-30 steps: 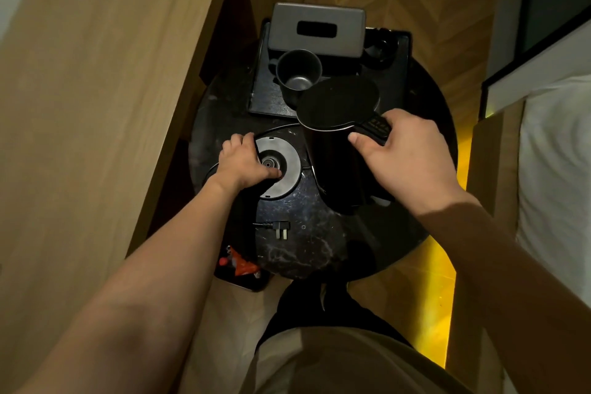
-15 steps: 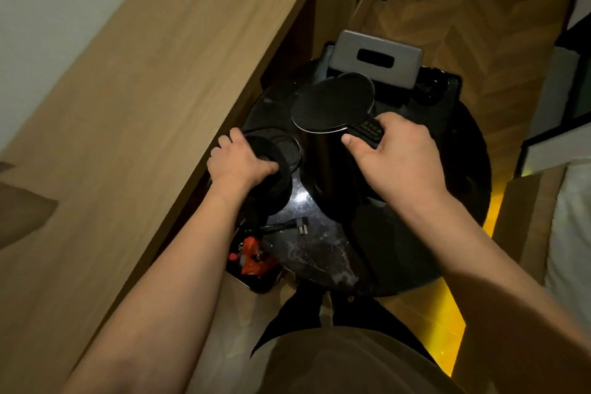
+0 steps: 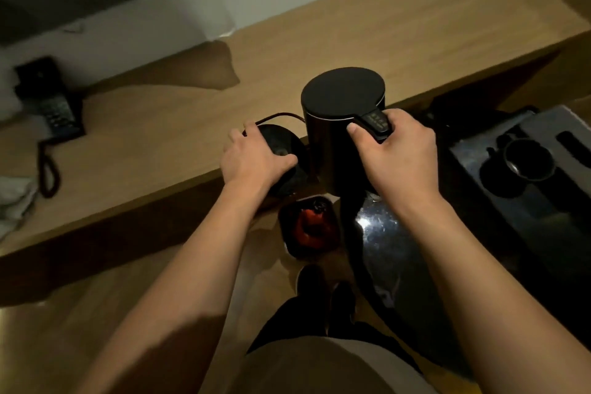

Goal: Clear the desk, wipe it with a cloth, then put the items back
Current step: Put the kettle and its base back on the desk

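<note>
Here, at the far left end of the wooden desk [image 3: 153, 125], a black telephone [image 3: 52, 109] lies near the wall, its coiled cord [image 3: 48, 169] looping toward the front edge, and a pale crumpled cloth [image 3: 14, 198] sits at the left front corner, partly cut off by the frame. Further right, just at the desk's front edge, the left hand [image 3: 252, 160] grips the round black kettle base [image 3: 284, 150], fingers curled over its far rim and thumb pressed on its top; a thin dark cable [image 3: 278, 117] arcs away from the base toward the kettle. Whether the base rests on the desk or is held just above it cannot be told. Touching or just beside it to the right stands the black kettle [image 3: 339, 118], upright, lid closed, over the desk's front edge; the right hand [image 3: 399, 150] is wrapped round its handle, thumb lying along the button strip on top. Below the hands, on the floor, a small dark bin [image 3: 310, 230] holds something red. To its right is the glossy dark round table [image 3: 383, 246], and on its right part a dark tray [image 3: 499, 179] carries a black cup [image 3: 527, 163].
</note>
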The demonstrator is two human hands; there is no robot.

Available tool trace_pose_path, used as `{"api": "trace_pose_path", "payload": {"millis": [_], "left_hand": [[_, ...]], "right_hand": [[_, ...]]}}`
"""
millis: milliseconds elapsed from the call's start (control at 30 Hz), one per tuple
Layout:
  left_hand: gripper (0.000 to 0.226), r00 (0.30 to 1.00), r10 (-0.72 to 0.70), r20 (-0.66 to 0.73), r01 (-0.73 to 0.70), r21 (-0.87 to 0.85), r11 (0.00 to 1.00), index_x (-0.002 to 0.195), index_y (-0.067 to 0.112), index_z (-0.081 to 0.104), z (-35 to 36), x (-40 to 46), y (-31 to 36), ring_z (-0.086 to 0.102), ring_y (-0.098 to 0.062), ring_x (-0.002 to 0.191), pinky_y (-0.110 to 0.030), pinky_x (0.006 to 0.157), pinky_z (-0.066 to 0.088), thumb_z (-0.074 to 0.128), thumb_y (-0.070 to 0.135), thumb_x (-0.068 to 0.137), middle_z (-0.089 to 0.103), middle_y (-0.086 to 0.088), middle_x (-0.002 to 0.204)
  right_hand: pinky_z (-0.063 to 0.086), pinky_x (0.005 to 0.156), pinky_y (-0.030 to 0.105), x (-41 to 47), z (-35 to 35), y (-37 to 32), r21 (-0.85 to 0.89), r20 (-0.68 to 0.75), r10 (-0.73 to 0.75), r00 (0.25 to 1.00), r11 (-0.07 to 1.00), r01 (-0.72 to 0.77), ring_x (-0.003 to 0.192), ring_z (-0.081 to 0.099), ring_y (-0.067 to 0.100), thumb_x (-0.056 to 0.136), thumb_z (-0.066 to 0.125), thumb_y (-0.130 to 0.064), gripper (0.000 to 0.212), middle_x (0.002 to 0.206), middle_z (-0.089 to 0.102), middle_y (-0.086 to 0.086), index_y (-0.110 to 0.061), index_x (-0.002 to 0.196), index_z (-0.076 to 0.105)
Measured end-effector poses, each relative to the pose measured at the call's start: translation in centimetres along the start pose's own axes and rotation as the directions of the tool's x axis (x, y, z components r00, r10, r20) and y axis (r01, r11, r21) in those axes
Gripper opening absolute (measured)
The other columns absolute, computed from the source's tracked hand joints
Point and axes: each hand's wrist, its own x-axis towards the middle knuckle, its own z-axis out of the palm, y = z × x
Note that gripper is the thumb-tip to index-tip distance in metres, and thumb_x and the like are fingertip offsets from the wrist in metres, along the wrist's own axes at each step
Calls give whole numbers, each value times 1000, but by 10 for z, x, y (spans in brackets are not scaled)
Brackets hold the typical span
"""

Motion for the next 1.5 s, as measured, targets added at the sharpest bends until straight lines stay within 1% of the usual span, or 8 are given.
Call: {"api": "trace_pose_path", "payload": {"millis": [233,500,633,800,1000,1133,1333,1500], "left_hand": [[105,960,-274,-50,272,-46,961,144,19,38,-15,-27,-122,58,-35,113,-37,66,43,75,72,62,48,-12,133],[105,860,-505,-73,492,-146,859,145,17,32,-35,-83,-287,55,-37,113,-38,70,40,76,68,64,43,-14,133],[105,808,-585,-71,565,-193,802,147,16,31,-48,-119,-371,56,-36,111,-40,77,53,73,70,67,42,-13,133],[102,727,-681,-84,637,-289,715,149,14,29,-57,-163,-466,53,-35,117,-41,83,54,73,66,73,41,-13,137],[104,589,-798,-127,725,-355,591,151,15,27,-60,-217,-556,54,-35,120,-40,83,53,74,66,73,41,-13,140],[104,470,-874,-121,787,-390,477,150,16,29,-60,-247,-616,53,-34,119,-43,84,54,75,67,71,42,-11,137],[102,306,-941,-143,864,-373,337,145,18,35,-59,-270,-698,57,-33,114,-40,78,52,76,69,67,46,-11,134],[100,193,-972,-130,911,-344,227,142,16,37,-77,-267,-770,58,-32,111,-37,71,49,76,69,66,48,-12,130]], "right_hand": [[57,80,44,-32,74,-75,33,229,-221,948,975,219,90,66,21,91,65,-46,34,95,69,2,-16,109,66],[58,72,35,-114,177,-165,150,427,-394,814,919,366,77,60,6,91,65,-44,29,83,62,-11,-20,108,65],[44,59,17,-171,231,-212,213,487,-495,719,866,452,69,52,-5,91,66,-43,29,75,53,-21,-20,108,65],[40,57,17,-243,290,-264,281,556,-577,598,808,518,70,51,-7,92,64,-43,17,77,52,-22,-31,99,54],[33,55,17,-320,347,-318,325,598,-624,503,762,559,65,52,-2,91,64,-46,20,73,54,-16,-27,91,56],[42,66,24,-372,388,-350,421,630,-680,376,706,570,75,55,3,90,65,-44,19,81,57,-13,-27,90,58],[36,52,1,-433,456,-400,526,625,-739,252,636,564,71,50,-22,90,69,-41,19,73,51,-21,-27,89,56],[36,56,7,-468,520,-450,598,635,-756,160,611,518,73,53,-10,90,66,-46,24,82,56,-21,-26,102,63]]}}
